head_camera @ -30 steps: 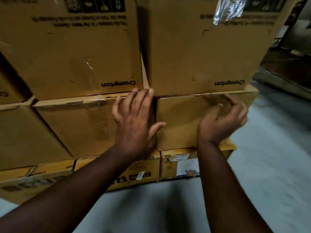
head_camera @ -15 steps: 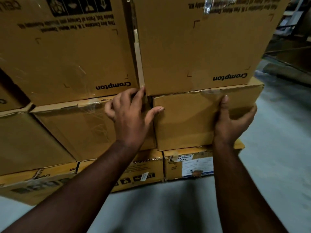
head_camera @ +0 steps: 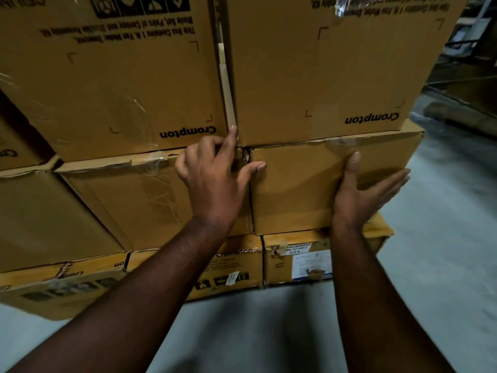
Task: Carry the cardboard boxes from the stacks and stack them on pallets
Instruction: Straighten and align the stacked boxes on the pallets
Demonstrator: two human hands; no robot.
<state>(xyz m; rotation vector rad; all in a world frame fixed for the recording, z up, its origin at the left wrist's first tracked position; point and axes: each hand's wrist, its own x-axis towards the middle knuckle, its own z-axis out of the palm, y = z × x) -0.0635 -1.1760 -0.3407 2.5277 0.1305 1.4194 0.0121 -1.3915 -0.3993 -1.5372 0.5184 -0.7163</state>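
Both my hands on the middle box at the right end of the stack.

My left hand (head_camera: 212, 181) hooks its fingers (head_camera: 228, 141) into the gap at the box's (head_camera: 295, 189) left edge, thumb pressed on its front face. My right hand (head_camera: 360, 195) lies flat on the front at about 3 o'clock, fingers straight and spread, gripping nothing. The box sits under an upside-down Crompton box (head_camera: 322, 71) at 12 o'clock and on a labelled box (head_camera: 295, 259) at 6 o'clock, above the floor (head_camera: 443, 251).

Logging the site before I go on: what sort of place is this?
Most likely a warehouse or storeroom: printed cardboard boxes stacked in tiers, a shipping label on a lower box, a bare concrete floor, and what look like racks at the far right.
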